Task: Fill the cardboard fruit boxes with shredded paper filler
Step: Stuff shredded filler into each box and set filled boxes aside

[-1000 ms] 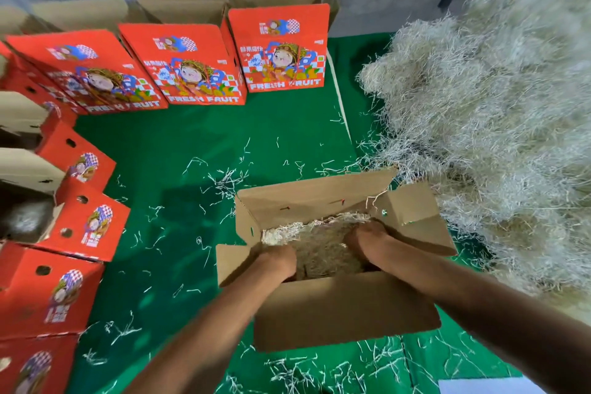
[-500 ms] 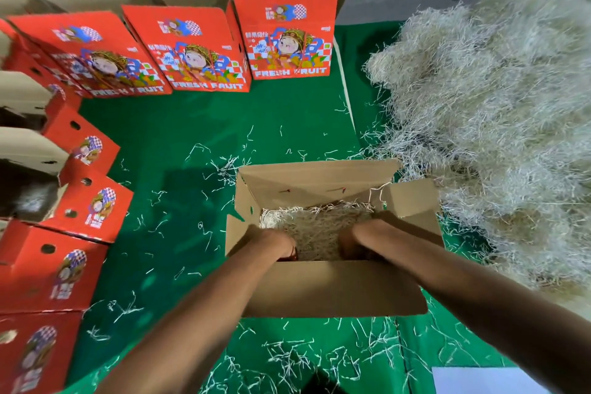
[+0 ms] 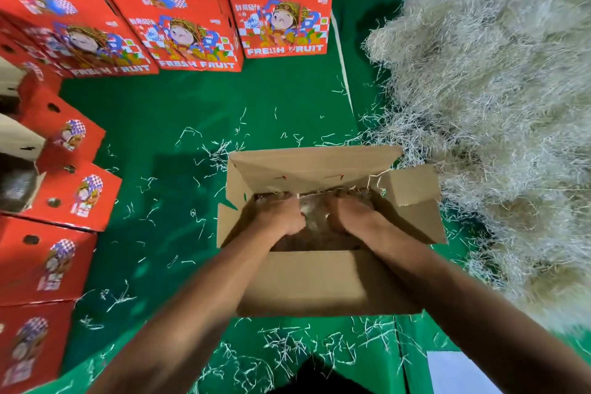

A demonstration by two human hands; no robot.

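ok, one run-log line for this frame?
stage: packing filler | left hand: in open box, pressing shredded paper | right hand: same | supply pile: right of box

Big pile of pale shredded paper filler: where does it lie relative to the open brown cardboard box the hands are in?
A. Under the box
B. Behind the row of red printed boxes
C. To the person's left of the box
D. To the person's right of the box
D: the pile of pale shredded paper filler fills the right side of the head view, beside the open brown cardboard box where both hands work.
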